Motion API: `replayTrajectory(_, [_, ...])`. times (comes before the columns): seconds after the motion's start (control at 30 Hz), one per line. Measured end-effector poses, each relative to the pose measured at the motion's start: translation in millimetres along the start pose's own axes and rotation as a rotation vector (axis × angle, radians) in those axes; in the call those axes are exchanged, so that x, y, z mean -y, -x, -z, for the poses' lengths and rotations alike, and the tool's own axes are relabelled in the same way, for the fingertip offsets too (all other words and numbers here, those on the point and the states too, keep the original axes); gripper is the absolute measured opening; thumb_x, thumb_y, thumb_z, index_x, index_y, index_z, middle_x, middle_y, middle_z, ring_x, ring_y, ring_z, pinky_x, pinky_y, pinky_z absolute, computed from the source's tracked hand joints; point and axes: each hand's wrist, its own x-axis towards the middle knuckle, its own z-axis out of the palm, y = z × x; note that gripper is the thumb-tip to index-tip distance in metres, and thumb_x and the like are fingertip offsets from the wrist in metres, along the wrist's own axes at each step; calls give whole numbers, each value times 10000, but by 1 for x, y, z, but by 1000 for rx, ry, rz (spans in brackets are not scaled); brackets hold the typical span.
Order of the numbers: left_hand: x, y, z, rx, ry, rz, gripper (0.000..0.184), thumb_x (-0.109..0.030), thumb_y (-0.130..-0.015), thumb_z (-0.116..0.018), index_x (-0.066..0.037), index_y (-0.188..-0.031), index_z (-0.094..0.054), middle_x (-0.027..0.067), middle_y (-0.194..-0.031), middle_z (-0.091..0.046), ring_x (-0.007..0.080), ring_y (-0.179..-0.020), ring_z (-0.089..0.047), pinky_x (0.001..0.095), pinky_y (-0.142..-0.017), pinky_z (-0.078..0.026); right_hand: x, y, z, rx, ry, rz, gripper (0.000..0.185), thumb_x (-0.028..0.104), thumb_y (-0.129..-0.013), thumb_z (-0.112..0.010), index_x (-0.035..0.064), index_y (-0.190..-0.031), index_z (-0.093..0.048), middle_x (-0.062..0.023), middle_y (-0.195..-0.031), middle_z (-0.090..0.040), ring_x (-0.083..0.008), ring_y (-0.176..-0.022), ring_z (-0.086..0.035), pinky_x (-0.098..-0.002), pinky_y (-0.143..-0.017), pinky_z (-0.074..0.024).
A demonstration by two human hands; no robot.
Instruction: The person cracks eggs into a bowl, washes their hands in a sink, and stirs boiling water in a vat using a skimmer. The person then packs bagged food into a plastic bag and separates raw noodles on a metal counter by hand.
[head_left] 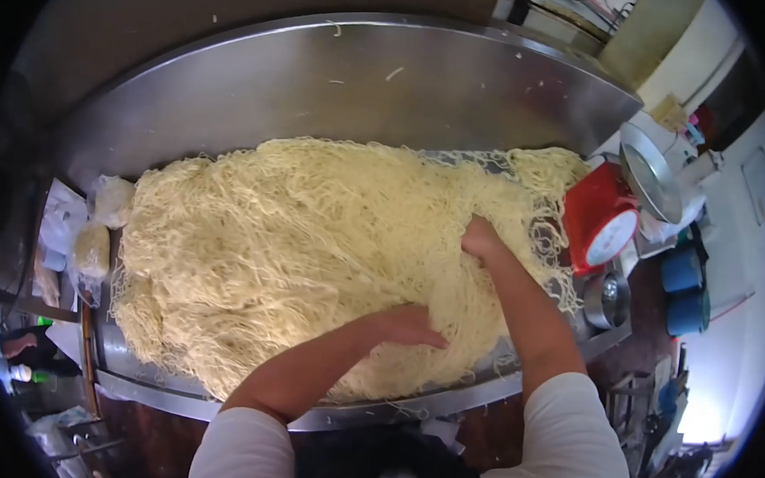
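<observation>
A large heap of pale yellow noodles (252, 249) covers most of a metal tray. My left hand (408, 324) lies against the front of the heap, thumb stretched out to the right and apart from the fingers, whose tips are partly lost among the strands. Farther back and to the right, my right hand (479, 236) is closed and pushed into the noodles. Strands hide its fingertips. Looser noodles spread thinly around the right forearm, and a smaller clump (549, 168) sits at the back right corner.
The metal tray (357, 60) has a high back wall with stray strands on it. On the right stand a red dial scale (598, 220) with a metal pan (650, 173) and a steel bowl (607, 300). Bagged noodles (92, 250) lie at the left. Blue buckets (686, 311) are beyond the tray's right end.
</observation>
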Motion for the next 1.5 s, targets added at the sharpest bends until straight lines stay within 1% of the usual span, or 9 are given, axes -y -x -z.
replayTrajectory(0.13, [64,71,93,-88,201,48,469,-464,-924,-587,-18,-1051,-656,148,-1044,-672,255,-967,-640,373,-880,-490,23,15,34,74,9,-84,408,251,-766,-692,-26,-1064,-667,-229,-955,-692,-365,-899,-668,-417,-804,-514])
replayTrajectory(0.23, [151,162,196,-1160,230,287,343,-260,-900,-637,-19,-1145,-650,164,-1112,-662,248,-970,-644,370,-885,-498,63,46,78,228,424,-129,389,302,-755,-715,37,-1038,-692,-186,-1026,-691,-353,-911,-663,-423,-824,-514])
replayTrajectory(0.43, [219,190,146,-600,24,673,896,-530,-758,-680,54,-1393,-436,253,-1439,-442,355,-1323,-452,388,-1084,-377,125,44,31,-6,322,564,388,313,-725,-739,116,-1058,-706,-114,-981,-685,-309,-930,-654,-448,-849,-494])
replayTrajectory(0.53, [183,199,133,-213,79,653,919,-570,-764,-662,55,-1396,-428,248,-1452,-425,355,-1338,-433,387,-1111,-341,158,-22,-33,14,431,183,368,253,-688,-732,56,-996,-691,-160,-997,-683,-334,-955,-648,-389,-836,-514])
replayTrajectory(0.7, [291,261,153,-668,-48,812,607,-505,-779,-710,49,-1024,-675,255,-1031,-678,325,-973,-680,421,-814,-553,185,29,-65,354,626,321,451,265,-697,-730,40,-1083,-669,-185,-1072,-670,-355,-1036,-630,-450,-916,-477])
replayTrajectory(0.83, [334,295,139,-785,-254,1043,725,-455,-807,-666,-96,-1405,-469,175,-1556,-266,357,-1373,-377,520,-1073,-369,122,45,-50,273,614,123,457,296,-739,-724,55,-1123,-674,-178,-1109,-674,-348,-1047,-640,-447,-913,-493])
replayTrajectory(1.2, [280,310,124,-1194,-192,530,499,-418,-784,-733,-73,-1138,-675,196,-1363,-529,323,-1183,-574,368,-966,-470,256,-40,12,151,716,235,272,292,-794,-631,84,-932,-739,-158,-987,-700,-304,-925,-669,-433,-782,-530])
replayTrajectory(1.3, [211,247,145,-791,-89,625,420,-398,-760,-724,-46,-987,-703,194,-1133,-658,329,-1010,-652,399,-873,-515,272,-65,-46,-27,189,630,330,226,-726,-679,126,-1037,-718,-128,-1015,-696,-294,-892,-672,-391,-789,-531])
replayTrajectory(1.5, [169,162,77,15,-366,200,535,-314,-718,-646,-17,-1162,-639,245,-1168,-634,393,-1096,-606,437,-967,-475,256,4,-107,500,664,562,394,261,-779,-654,35,-1100,-688,-165,-1176,-657,-344,-1233,-523,-633,-1075,-273])
